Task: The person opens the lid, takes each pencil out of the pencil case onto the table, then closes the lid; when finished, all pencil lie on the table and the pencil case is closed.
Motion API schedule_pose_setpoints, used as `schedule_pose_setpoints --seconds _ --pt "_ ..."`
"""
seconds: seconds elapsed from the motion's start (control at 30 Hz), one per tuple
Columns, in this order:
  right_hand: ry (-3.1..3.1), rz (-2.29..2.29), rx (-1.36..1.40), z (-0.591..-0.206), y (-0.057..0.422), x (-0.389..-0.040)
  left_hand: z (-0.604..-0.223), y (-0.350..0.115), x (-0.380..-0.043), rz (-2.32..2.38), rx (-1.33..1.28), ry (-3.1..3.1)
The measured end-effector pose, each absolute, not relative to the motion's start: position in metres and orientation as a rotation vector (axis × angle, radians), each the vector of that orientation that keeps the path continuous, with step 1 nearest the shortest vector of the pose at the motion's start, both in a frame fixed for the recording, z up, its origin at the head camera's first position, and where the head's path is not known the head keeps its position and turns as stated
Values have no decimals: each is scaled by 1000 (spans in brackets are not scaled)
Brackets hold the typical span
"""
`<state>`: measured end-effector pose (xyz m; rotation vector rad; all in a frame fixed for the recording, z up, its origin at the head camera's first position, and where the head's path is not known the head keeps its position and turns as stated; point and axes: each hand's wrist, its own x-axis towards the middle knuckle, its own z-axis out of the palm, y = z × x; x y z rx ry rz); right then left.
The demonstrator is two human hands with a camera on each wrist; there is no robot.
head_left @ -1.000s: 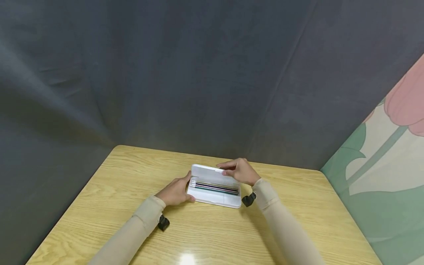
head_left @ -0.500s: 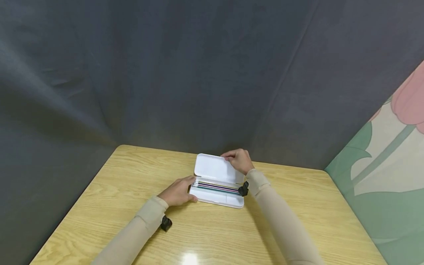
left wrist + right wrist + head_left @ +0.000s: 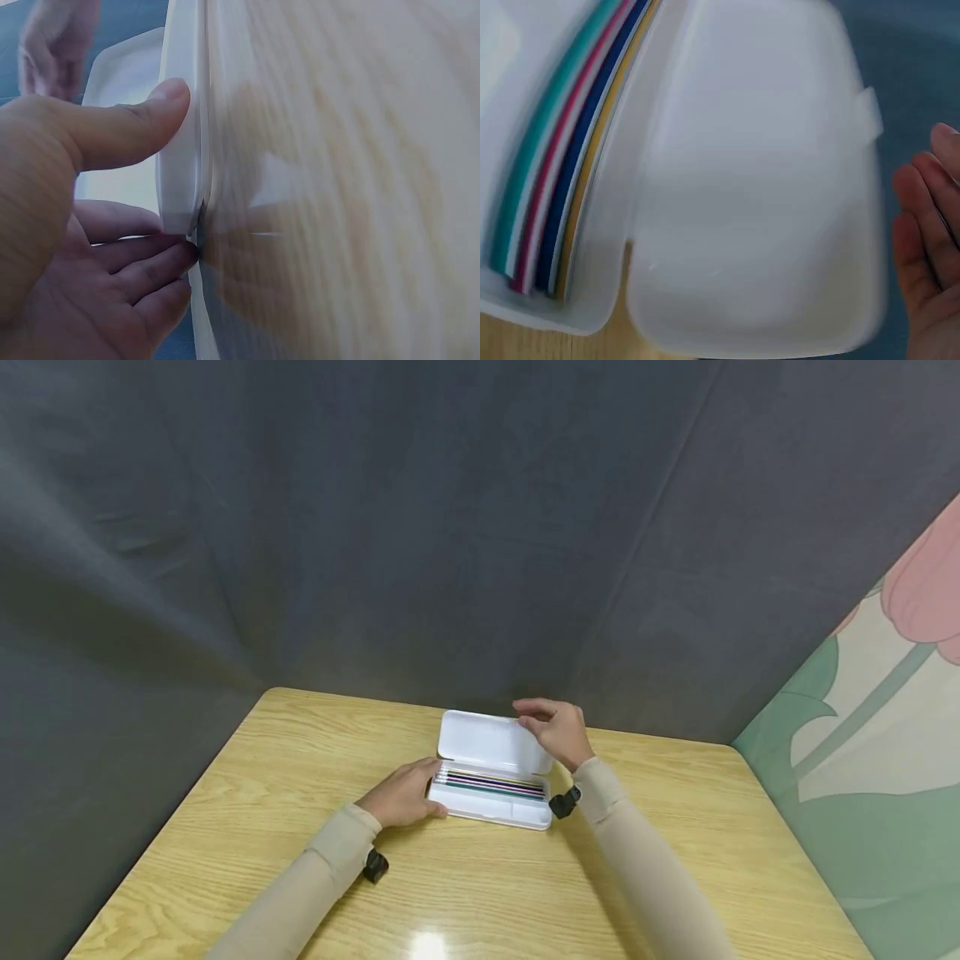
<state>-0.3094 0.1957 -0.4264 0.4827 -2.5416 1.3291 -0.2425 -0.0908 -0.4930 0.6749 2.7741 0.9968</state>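
Note:
A white pencil case (image 3: 480, 808) stands unfolded on the table, its lid (image 3: 487, 741) tipped back toward the curtain. Several striped pencils (image 3: 577, 150) in teal, pink, dark blue and yellow lie side by side in the case's base. My left hand (image 3: 402, 795) holds the case's left end; in the left wrist view the thumb lies against its front wall (image 3: 178, 180) and the fingers reach round the end. Beyond the lid's upper right edge is my right hand (image 3: 558, 731), fingers loosely bent around nothing. A gap shows between these fingers and the lid (image 3: 757, 187) in the right wrist view.
A light wooden table (image 3: 315, 860) carries the case near its back edge. Behind it hangs a dark grey curtain (image 3: 450, 543). On the right is a cloth with a tulip pattern (image 3: 885, 760).
The lid has swung from partly raised to tipped far back. My right hand went back with it, then let go and moved slightly right. My left hand stays at the case's left end.

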Motion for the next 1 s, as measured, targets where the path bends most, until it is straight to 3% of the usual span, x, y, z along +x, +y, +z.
schedule_pose_setpoints --seconds 0.27,0.53,1.0 --pt "-2766 1285 695 -437 209 -266 -487 -92 -239 844 715 2868" --pt "-2899 960 775 -480 218 -271 -482 -91 -232 762 716 2871" --pt "-2900 710 832 -488 209 -273 -484 -93 -234 760 696 2863"
